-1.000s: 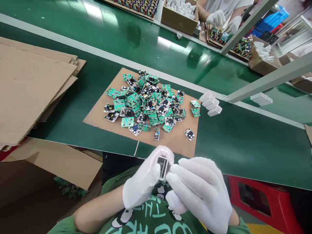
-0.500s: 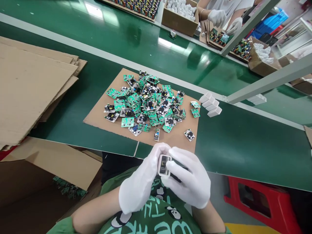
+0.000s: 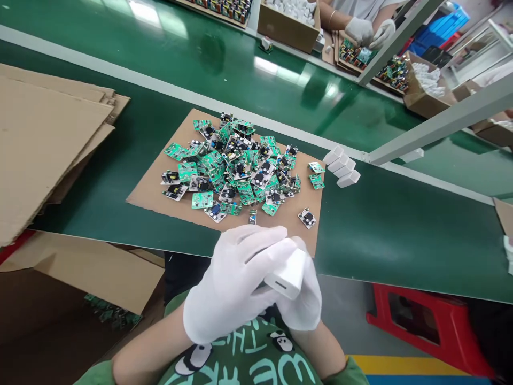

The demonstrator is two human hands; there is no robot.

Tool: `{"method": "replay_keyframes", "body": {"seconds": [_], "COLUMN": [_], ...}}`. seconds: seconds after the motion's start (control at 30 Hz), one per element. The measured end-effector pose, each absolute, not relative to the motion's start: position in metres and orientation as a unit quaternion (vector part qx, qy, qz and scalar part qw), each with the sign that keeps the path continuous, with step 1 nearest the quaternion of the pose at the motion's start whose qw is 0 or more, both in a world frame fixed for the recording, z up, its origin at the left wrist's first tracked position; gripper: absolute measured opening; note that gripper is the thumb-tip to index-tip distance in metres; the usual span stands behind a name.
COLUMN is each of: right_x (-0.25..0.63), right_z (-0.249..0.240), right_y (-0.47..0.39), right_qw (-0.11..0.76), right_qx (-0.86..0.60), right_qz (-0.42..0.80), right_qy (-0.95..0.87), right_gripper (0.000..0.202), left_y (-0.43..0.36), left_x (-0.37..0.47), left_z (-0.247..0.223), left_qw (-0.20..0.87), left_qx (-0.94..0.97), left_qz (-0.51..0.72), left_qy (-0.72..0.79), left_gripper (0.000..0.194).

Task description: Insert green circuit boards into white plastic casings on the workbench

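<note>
Both gloved hands hold a white charger housing close to my body, just off the table's front edge. It is tilted, and the face with a narrow slot points toward me. My left hand lies over its left side, with fingers closed on it. Against the right and far side is my right hand, its fingertips partly hidden behind the housing. Past the hands, a heap of green circuit boards lies on a cardboard sheet. One board sits apart at the sheet's right.
White housings stand in a row right of the sheet. Stacked cardboard lies at left above an open carton. A metal post rises at right, near a red stool. Across the bench, a co-worker's gloved hands handle boards.
The housing has turned from its open end, with a board inside, to its slotted face. My left hand has moved over it, and my right hand has shifted behind its right side.
</note>
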State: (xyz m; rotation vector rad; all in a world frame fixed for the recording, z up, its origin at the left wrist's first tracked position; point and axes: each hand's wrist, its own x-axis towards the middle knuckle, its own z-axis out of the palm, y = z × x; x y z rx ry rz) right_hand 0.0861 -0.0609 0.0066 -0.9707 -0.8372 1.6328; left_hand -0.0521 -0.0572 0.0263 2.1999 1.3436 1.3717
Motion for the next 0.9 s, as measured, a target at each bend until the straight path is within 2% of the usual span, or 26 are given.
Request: {"method": "replay_keyframes", "body": {"seconds": [0.23,0.6,0.77,0.9], "right_x": [0.076,0.074,0.073,0.070], "right_z": [0.008,0.003,0.007,0.005], "right_y": [-0.058,-0.060,-0.059,-0.058], "right_qw": [0.479,0.473,0.476,0.499], "right_qx": [-0.327,-0.277,-0.331,-0.349], "right_qz": [0.762,0.795,0.755,0.657], "right_qy": [-0.289,-0.259,-0.307,-0.445], "right_gripper": [0.036,0.029,0.034,0.037], "left_y": [-0.048,-0.047,-0.049,-0.050], "left_x": [-0.055,-0.057,-0.058,-0.060], "left_z": [0.030,0.032,0.035,0.034], "left_qw": [0.145,0.210,0.210,0.162], "left_qx": [0.742,0.720,0.724,0.743], "left_qz": [0.474,0.487,0.493,0.488], "left_qy": [0.451,0.448,0.435,0.428], "left_gripper": [0.025,0.013,0.017,0.016]}}
